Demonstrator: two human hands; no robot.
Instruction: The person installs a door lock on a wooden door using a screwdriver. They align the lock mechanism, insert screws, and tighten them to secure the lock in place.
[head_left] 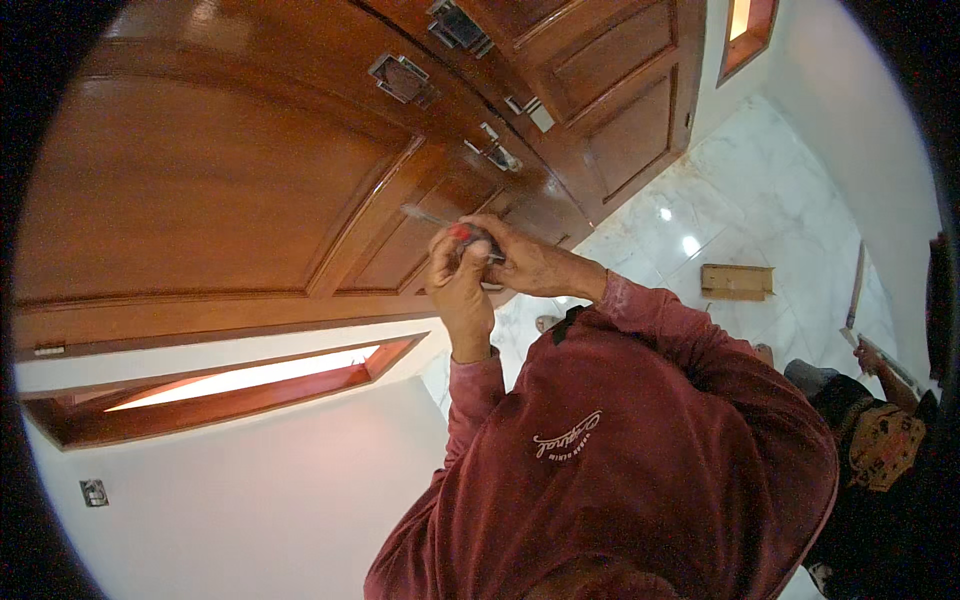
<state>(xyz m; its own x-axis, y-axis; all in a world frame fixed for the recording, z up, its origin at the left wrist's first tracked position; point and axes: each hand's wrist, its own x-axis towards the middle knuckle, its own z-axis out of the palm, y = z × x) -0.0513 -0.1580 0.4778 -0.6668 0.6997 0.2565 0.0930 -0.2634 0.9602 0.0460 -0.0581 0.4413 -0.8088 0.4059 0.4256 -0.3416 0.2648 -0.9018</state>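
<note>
In front of the brown panelled wooden door (230,190), both my hands meet around a small red-and-black tool (462,232). My left hand (460,295) is closed on its near side, thumb and fingers bent around it. From the right, my right hand (535,262) wraps over the same tool and hides much of it. A slim, pale, blurred streak (425,215) reaches from the tool toward the door; whether it is a shaft or blade I cannot make out. Just beyond my hands, a metal latch or handle (495,150) sits on the door.
More metal fittings (402,78) line the meeting edge of the door leaves. A narrow wood-framed window (250,390) is at left, above a wall socket (94,492). A cardboard piece (737,282) lies on pale marble-look tiles (680,210). Another person (870,440) holds a long strip at right.
</note>
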